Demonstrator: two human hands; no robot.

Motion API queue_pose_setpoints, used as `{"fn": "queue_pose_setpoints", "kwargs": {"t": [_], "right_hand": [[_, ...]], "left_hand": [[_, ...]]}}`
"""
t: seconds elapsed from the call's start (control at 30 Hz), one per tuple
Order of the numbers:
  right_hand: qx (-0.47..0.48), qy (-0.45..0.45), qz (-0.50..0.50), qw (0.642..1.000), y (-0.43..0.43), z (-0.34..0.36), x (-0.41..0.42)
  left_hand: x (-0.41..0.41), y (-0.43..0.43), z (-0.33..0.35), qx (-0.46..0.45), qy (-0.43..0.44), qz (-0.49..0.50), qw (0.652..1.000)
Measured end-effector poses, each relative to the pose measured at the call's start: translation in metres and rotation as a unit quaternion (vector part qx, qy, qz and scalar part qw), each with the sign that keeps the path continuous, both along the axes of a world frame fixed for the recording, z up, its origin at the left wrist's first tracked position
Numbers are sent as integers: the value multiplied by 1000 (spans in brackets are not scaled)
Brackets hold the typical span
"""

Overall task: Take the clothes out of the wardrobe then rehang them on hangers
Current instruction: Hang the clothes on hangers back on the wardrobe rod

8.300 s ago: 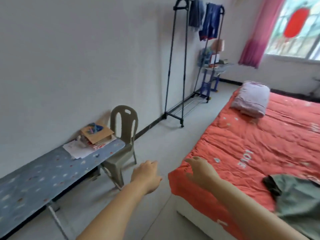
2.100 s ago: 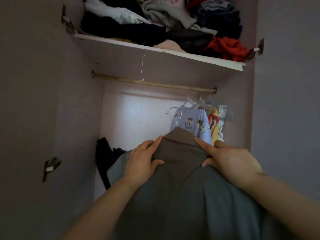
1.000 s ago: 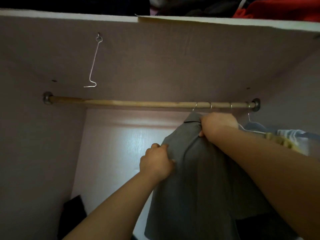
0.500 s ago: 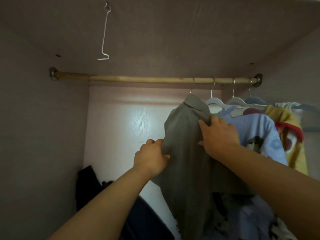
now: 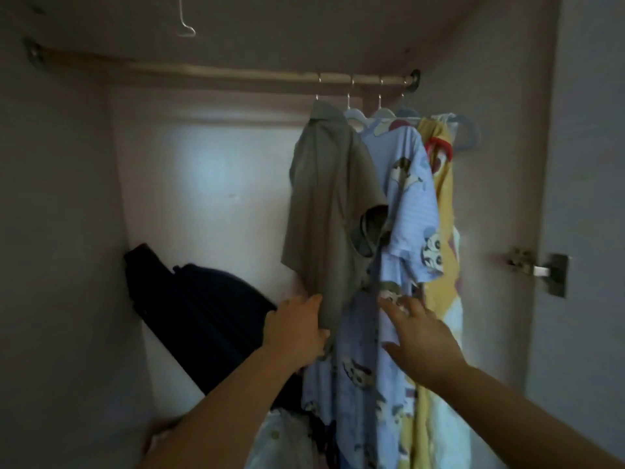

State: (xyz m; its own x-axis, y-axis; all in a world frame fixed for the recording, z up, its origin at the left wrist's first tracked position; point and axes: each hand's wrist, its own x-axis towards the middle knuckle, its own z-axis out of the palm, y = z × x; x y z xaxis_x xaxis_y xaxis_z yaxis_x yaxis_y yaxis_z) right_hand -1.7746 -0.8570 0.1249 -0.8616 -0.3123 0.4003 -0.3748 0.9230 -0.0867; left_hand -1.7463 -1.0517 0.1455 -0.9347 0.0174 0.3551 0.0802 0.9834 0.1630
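Note:
A grey-brown collared shirt [image 5: 326, 204] hangs on a hanger from the wooden rail [image 5: 236, 74] inside the wardrobe. My left hand [image 5: 296, 331] touches the shirt's lower hem with its fingers extended along the cloth. My right hand [image 5: 421, 336] is spread, fingers straight, in front of the light blue cartoon-print garment [image 5: 409, 211] that hangs beside the shirt. A yellow garment [image 5: 439, 184] with red trim hangs further right.
A dark bag or bundle [image 5: 203, 316] leans in the wardrobe's lower left corner. A bare wire hook [image 5: 186, 27] dangles from the shelf underside. The open door with a hinge [image 5: 537, 265] stands on the right. Pale cloth lies at the bottom.
The shirt now hangs freely from the rail. Both hands have slid down from its collar and shoulder to its hem level, and the right hand has let go and spread out.

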Motion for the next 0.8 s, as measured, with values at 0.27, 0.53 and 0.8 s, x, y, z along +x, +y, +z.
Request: {"fn": "queue_pose_setpoints", "kwargs": {"t": [0.27, 0.53, 0.8], "right_hand": [[-14, -143, -117, 983, 89, -102, 132], [-38, -215, -227, 949, 188, -165, 294], [-80, -256, -368, 890, 282, -200, 516]], "left_hand": [[78, 90, -101, -8, -117, -92, 989], [182, 190, -166, -64, -160, -206, 963], [358, 318, -202, -114, -190, -358, 907]]}}
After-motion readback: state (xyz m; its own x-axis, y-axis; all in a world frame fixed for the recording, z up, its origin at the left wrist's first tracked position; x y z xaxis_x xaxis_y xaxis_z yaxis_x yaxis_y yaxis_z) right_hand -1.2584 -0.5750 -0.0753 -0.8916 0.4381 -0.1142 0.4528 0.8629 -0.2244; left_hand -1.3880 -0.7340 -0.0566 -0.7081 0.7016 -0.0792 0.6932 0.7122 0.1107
